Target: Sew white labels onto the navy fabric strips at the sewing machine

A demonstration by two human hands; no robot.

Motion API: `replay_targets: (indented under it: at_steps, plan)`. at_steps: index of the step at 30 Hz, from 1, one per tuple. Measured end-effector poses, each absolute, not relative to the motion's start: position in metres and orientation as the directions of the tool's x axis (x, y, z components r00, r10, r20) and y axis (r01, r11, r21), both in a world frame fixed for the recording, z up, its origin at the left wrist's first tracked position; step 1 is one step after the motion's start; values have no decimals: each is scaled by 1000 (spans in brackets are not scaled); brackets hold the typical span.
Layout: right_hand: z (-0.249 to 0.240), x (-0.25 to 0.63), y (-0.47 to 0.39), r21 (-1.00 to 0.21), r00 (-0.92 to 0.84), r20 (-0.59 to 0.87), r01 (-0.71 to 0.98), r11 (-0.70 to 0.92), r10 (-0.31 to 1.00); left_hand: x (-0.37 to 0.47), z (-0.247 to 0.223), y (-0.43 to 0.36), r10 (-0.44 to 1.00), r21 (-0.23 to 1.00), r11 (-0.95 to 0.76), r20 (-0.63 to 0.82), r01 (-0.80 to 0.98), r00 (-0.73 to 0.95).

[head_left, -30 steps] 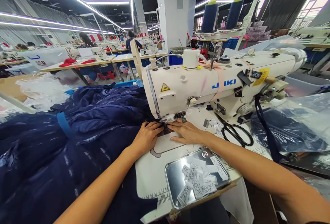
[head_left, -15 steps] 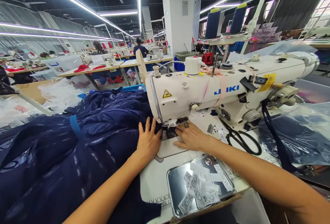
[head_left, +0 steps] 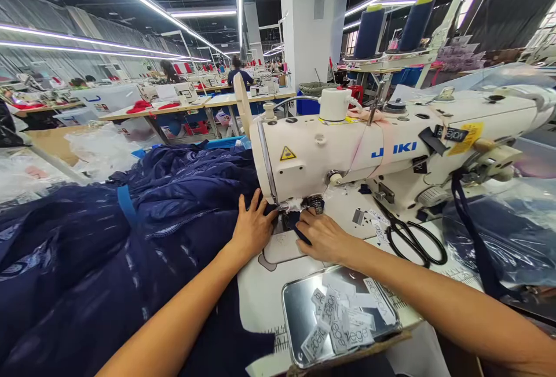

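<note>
Navy fabric point(head_left: 99, 249) lay heaped across the left of the scene, running from the near edge to the far side and reaching right up to the needle end of the white sewing machine point(head_left: 330, 148). The machine stretched off to the right over the pale table point(head_left: 260, 302), with a clear bag of dark contents point(head_left: 512, 244) beyond its right side. A shiny metal tray point(head_left: 297, 302) sat at the near edge, and black-handled scissors point(head_left: 397, 222) lay right of the hands. The left hand point(head_left: 252, 229) was open, fingers spread over the fabric just left of the needle end; the right hand point(head_left: 324, 235) was curled, apparently pinching a small dark piece of cloth point(head_left: 303, 237) just right of it. The step in hand looked like positioning cloth at the needle, though the needle point itself was hidden; the next move seemed to call for holding the cloth flat and steady, fingertips clear of the needle. Smallest were the printed labels point(head_left: 343, 319), loosely overlapping in the tray.
</note>
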State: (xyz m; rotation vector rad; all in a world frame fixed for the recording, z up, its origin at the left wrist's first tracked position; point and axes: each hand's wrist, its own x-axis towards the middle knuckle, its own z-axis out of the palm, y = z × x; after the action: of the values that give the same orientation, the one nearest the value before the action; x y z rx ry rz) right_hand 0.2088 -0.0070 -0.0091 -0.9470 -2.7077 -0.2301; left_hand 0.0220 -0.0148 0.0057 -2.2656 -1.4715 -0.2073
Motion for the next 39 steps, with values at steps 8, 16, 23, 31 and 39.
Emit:
replay_targets:
  at_steps: [8,16,23,31,39]
  plan:
    - [-7,205,-15,36,-732,289,653,757,617,22,4,-11,843,-250,-343,343,905,415]
    - [-14,198,-17,50,-693,344,687,725,633,22,2,-2,848,-226,-343,342,912,404]
    - [-16,196,-14,62,-688,351,694,718,635,22,1,3,846,-220,-341,352,914,400]
    - [-13,216,5,147,-698,405,687,712,590,30,18,-14,866,-249,-338,294,908,404]
    - [-16,223,12,131,-697,407,684,718,590,0,54,-122,823,119,-512,-216,851,525]
